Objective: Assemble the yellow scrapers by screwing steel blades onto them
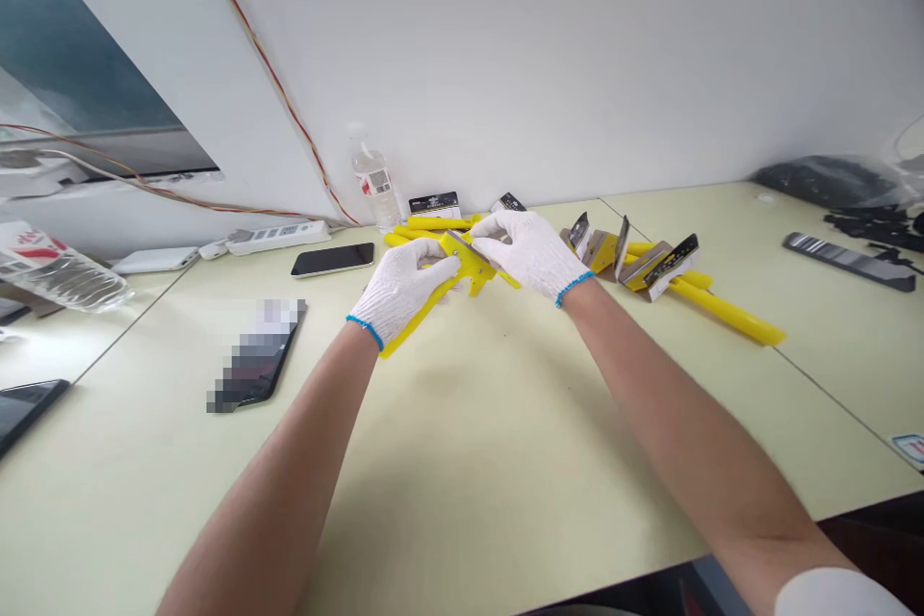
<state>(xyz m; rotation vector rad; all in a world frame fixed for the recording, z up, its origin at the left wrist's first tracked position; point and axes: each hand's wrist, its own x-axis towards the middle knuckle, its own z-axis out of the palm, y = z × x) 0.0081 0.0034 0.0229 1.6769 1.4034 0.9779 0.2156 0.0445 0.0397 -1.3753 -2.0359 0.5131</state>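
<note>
My left hand [405,287], in a white knitted glove with a blue cuff, is closed around a yellow scraper [471,262]. The scraper's wide head points up and away, with a thin metal strip along its edge and small screws in its face. Its yellow handle runs back under my left wrist. My right hand [532,255], gloved the same way, pinches the head's edge near the metal strip; its fingertips are partly hidden. Just behind my hands lie more yellow scrapers [425,223], with a black printed card [434,204] among them.
Several yellow scrapers with cards [675,268] lie to the right. A water bottle [375,181] stands by the wall, near a phone [333,259] and a power strip [280,236]. Another phone [278,356] lies left. Black strips [877,229] and a dark bar [848,260] are far right.
</note>
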